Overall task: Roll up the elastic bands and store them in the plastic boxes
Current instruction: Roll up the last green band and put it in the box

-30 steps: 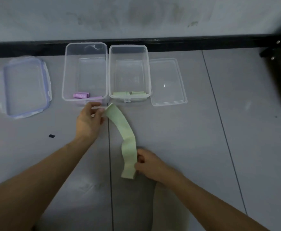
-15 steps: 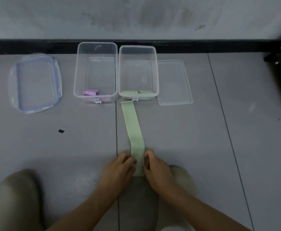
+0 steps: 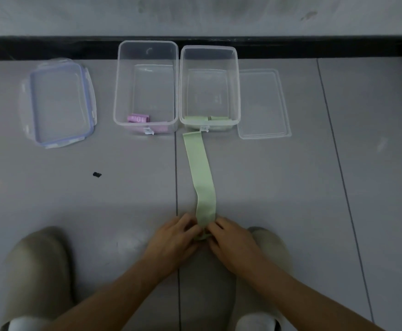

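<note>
A long light green elastic band [image 3: 201, 173] lies flat on the grey floor, stretching from the right clear plastic box [image 3: 233, 87] down to my hands. My left hand [image 3: 175, 237] and my right hand [image 3: 231, 238] pinch its near end from both sides, where it is curled into a small roll. The right box holds green rolled bands [image 3: 207, 118] at its near wall. The left clear plastic box [image 3: 121, 87] holds a purple rolled band [image 3: 138, 118].
A blue-rimmed lid [image 3: 59, 103] lies left of the boxes, a clear lid [image 3: 262, 103] right of them. A small black speck [image 3: 97, 174] sits on the floor. My two shoes [image 3: 37, 271] frame the hands. A black skirting runs behind the boxes.
My left hand let go of the band's far end near the boxes and came down to the near end. The band now lies flat, and both hands curl its near end.
</note>
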`<act>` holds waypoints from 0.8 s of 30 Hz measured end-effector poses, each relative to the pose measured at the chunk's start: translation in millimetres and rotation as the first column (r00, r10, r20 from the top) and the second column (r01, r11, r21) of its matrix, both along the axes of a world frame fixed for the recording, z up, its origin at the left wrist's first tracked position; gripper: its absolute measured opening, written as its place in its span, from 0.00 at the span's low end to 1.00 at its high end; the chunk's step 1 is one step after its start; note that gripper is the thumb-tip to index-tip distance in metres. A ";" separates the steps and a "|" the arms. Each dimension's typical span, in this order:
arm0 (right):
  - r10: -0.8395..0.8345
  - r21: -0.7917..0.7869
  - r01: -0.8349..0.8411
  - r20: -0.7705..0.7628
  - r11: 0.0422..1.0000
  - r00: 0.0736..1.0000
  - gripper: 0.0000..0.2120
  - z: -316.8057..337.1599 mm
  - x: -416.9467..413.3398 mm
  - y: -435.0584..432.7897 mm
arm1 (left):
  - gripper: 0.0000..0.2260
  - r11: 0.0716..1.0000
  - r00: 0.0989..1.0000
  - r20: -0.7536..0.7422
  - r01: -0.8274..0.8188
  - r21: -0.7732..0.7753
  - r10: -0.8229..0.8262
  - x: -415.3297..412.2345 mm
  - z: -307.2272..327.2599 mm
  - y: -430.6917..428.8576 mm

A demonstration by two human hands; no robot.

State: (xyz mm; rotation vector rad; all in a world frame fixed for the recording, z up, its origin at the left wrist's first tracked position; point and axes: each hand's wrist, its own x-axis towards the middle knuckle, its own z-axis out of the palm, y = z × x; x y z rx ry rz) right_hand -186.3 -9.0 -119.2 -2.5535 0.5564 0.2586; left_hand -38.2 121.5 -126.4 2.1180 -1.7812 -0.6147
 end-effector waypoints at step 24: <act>-0.026 0.046 0.027 -0.004 0.999 1.000 0.07 2.0 3.8 9.7 | 0.02 0.978 0.979 -0.003 -0.203 0.055 0.203 -3.0 8.1 10.6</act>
